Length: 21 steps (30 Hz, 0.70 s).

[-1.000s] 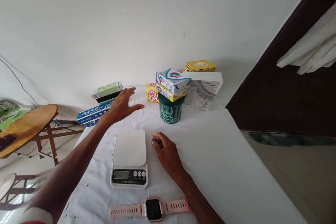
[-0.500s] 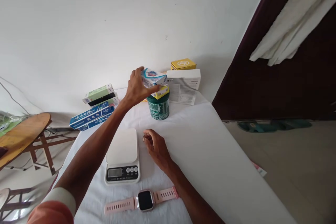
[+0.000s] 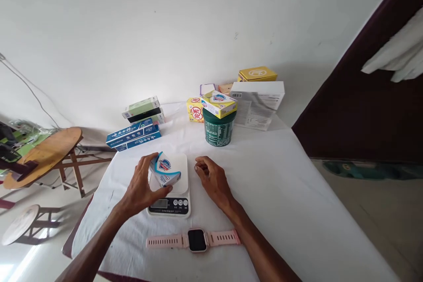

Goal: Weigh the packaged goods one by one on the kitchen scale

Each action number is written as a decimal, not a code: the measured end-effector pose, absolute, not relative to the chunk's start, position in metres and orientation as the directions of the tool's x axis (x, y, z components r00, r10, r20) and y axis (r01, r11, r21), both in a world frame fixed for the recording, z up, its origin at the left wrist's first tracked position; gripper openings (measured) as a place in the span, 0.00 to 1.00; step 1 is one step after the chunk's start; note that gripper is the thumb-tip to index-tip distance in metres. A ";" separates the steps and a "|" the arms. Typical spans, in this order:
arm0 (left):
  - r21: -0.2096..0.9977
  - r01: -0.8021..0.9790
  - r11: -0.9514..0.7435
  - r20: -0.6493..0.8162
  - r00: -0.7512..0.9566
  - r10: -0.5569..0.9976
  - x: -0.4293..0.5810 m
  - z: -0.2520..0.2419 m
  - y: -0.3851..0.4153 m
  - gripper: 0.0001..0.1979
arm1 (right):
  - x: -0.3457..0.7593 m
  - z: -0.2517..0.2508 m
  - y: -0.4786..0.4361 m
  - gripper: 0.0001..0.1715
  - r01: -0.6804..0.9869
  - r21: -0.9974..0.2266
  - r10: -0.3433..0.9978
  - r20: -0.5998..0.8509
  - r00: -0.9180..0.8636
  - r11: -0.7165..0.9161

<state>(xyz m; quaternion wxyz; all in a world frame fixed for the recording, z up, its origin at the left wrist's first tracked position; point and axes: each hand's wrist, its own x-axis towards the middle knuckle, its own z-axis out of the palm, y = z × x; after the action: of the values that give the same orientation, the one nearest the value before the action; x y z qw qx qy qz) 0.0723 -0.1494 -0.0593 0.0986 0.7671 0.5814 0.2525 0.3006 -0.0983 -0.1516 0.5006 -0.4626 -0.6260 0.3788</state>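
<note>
My left hand (image 3: 144, 185) grips a white and blue soap box (image 3: 165, 169) between thumb and fingers, over the platform of a white kitchen scale (image 3: 181, 163). Whether the box touches the platform I cannot tell. Just right of the scale, my right hand (image 3: 214, 180) rests on the white cloth with its fingers curled in; anything inside them is hidden. A smartwatch with a pink strap (image 3: 197, 240) lies stretched out in front of the scale. Behind, a yellow and white soap box (image 3: 218, 103) sits on the lid of a green tub (image 3: 218, 132).
Blue toothpaste boxes (image 3: 132, 135) and green boxes (image 3: 142, 108) are stacked at the back left. A large white box (image 3: 259, 103), a yellow box (image 3: 257, 73) and a smaller yellow patterned box (image 3: 195, 110) stand by the wall. A wooden stool (image 3: 21, 224) is left of the table.
My left hand has brought the white and blue soap box from the stack on the green tub down over the scale. My right hand stays beside the scale. The view has shifted left.
</note>
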 end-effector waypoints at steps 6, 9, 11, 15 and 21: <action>0.441 0.858 -0.265 0.196 0.196 0.961 0.070 -0.076 -0.157 0.46 | 0.301 -0.148 -0.100 0.13 0.212 -0.938 0.961 0.267 -0.068 0.276; 0.400 0.874 -0.278 0.170 0.227 0.959 0.065 -0.074 -0.160 0.51 | 0.301 -0.148 -0.099 0.13 0.207 -0.940 0.963 0.262 -0.070 0.271; 0.379 0.884 -0.275 0.154 0.232 0.960 0.064 -0.070 -0.161 0.54 | 0.301 -0.148 -0.099 0.14 0.207 -0.942 0.964 0.254 -0.074 0.264; 0.366 0.891 -0.270 0.166 0.223 0.961 0.069 -0.061 -0.160 0.56 | 0.302 -0.146 -0.101 0.14 0.217 -0.944 0.969 0.237 -0.073 0.247; 0.317 0.908 -0.273 0.200 0.218 0.955 0.083 -0.065 -0.156 0.57 | 0.302 -0.147 -0.101 0.15 0.241 -0.942 0.972 0.221 -0.073 0.233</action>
<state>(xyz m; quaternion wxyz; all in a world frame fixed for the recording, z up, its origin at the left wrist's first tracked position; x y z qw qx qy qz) 0.0830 -0.1558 -0.0652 0.0658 0.7775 0.5992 0.1794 0.3024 -0.1011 -0.1469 0.4766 -0.4862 -0.6238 0.3839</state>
